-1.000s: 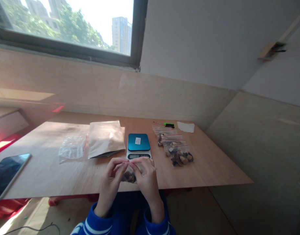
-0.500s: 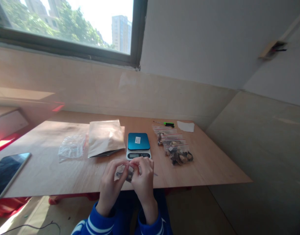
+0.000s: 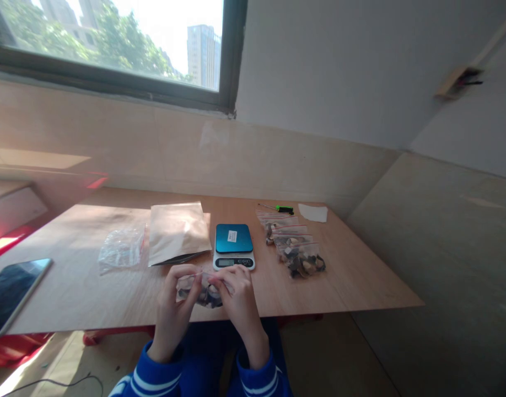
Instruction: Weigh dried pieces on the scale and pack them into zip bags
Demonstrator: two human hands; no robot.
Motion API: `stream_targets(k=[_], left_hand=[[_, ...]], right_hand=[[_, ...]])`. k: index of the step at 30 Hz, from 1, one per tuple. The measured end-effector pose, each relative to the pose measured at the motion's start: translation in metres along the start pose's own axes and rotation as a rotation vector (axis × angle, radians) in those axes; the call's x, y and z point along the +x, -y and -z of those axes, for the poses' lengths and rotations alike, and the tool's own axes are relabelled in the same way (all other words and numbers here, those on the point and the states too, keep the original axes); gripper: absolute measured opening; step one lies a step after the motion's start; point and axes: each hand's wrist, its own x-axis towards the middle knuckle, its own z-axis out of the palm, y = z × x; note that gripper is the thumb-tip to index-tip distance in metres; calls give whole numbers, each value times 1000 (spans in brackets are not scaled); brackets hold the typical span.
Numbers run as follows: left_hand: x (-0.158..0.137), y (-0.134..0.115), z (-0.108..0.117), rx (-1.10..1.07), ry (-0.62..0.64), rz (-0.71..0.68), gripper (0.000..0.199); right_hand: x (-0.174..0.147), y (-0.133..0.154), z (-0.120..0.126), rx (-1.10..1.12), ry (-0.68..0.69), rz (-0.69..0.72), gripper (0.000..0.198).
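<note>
Both hands hold one small clear zip bag point(image 3: 201, 291) of dark and pale pieces just above the table's near edge. My left hand point(image 3: 173, 300) pinches its top left corner. My right hand point(image 3: 235, 291) pinches the top edge on the right. Right behind the hands stands a small scale point(image 3: 233, 245) with a blue top and a display facing me.
A tan pouch point(image 3: 177, 232) lies left of the scale, with a stack of empty clear bags point(image 3: 122, 249) further left. Several filled zip bags point(image 3: 296, 249) lie in a row at right. A green-handled tool point(image 3: 283, 209) and white paper point(image 3: 313, 213) sit behind. A phone point(image 3: 11, 292) is at far left.
Both hands have shifted a little to the left with the bag. The bag now shows wider between the fingers, spread out sideways.
</note>
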Motion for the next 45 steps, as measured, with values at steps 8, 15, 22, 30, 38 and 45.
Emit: stream_targets(k=[8, 15, 22, 30, 38, 45], left_hand=[[2, -3, 4, -119, 217, 141, 16], [4, 3, 3, -116, 217, 11, 6], [8, 9, 11, -104, 182, -29, 6], [5, 11, 7, -99, 149, 27, 6], [9, 10, 14, -97, 95, 290, 21], [12, 9, 15, -210, 265, 424, 28]], right_hand=[[0, 1, -1, 51, -25, 8, 25], [2, -2, 3, 71, 38, 14, 15], [1, -12, 7, 78, 125, -20, 21], [0, -14, 3, 159, 120, 10, 26], [1, -14, 16, 162, 105, -57, 10], [3, -11, 21, 107, 9, 8, 10]])
